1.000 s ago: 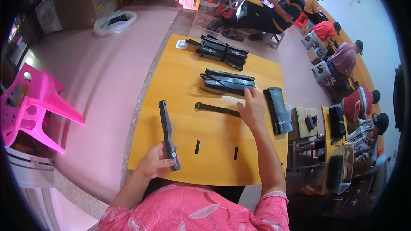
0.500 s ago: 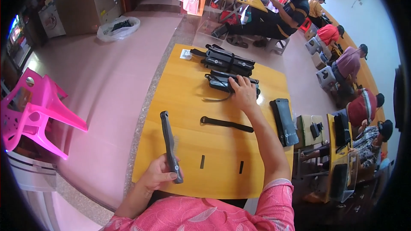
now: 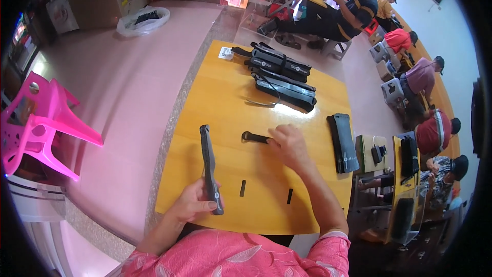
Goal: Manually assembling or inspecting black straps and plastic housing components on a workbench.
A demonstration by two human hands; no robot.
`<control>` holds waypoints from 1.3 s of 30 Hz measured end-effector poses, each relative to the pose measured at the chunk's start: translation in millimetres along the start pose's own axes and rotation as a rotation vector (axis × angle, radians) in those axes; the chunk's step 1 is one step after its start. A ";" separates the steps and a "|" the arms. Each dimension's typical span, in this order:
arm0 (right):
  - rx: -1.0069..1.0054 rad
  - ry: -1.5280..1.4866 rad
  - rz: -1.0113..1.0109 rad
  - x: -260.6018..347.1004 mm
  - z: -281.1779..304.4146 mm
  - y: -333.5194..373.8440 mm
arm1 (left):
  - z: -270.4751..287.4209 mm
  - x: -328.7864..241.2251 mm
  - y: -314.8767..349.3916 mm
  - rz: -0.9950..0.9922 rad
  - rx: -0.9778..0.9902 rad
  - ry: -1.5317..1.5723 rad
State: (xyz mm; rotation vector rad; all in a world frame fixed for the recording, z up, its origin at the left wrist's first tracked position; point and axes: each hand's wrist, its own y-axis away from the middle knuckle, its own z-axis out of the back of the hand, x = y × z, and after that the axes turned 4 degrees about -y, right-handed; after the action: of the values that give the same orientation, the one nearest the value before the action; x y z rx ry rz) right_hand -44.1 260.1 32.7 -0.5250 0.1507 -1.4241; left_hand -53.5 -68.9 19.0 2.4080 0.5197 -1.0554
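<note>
My left hand [image 3: 193, 204] is closed round the lower end of a dark grey fabric strap [image 3: 208, 166], held upright and edge-on above the near left of the yellow table [image 3: 205, 97]. In the middle of the table lies a black strap with a looped end [image 3: 254, 137]. My right hand [image 3: 290, 146] pinches this strap with thumb and fingers and covers its right part. Beyond it lie two bundles of grey-black straps, a farther bundle [image 3: 280, 62] and a nearer bundle [image 3: 285, 91]. A flat grey-black stack [image 3: 343, 143] rests at the right edge.
Two short black strips [image 3: 242, 188] lie near the table's front. On the left stand a pink plastic chair [image 3: 51, 128] and, farther off, a white plastic bag [image 3: 143, 22]. Several people sit at tables on the right, one in a striped shirt [image 3: 353, 18].
My right hand has left the nearer bundle and come back toward me onto the black looped strap. My left hand still holds its strap, shifted slightly right and up in the picture.
</note>
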 end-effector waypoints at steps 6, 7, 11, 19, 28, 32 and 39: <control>-0.036 -0.020 0.023 -3.4 -13.2 19.2 | -15.3 -1.3 -2.6 0.019 -0.012 -0.024; -0.037 -0.023 0.024 -9.3 -16.4 16.8 | -17.4 -1.5 -3.1 0.010 -0.004 -0.013; -0.062 -0.033 0.025 -23.4 -16.9 3.3 | -23.8 4.1 -7.5 0.000 -0.011 0.080; 0.039 -0.604 -0.191 77.5 32.5 43.1 | -29.5 3.7 -14.0 -0.015 -0.009 0.170; 0.220 -1.018 -0.315 151.4 66.5 82.5 | -51.8 10.3 -4.6 -0.016 -0.045 0.060; 0.193 -0.963 -0.247 156.5 67.0 87.5 | -55.6 7.8 3.7 0.000 -0.048 0.016; 0.185 -0.935 -0.192 158.8 71.6 90.9 | -59.9 8.3 8.9 0.014 -0.020 0.001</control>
State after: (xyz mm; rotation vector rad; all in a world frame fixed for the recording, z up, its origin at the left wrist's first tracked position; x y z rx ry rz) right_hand 91.9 130.2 89.3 -1.0118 -0.7862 -1.2272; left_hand -8.8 -42.3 51.0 2.3919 0.5109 -1.0382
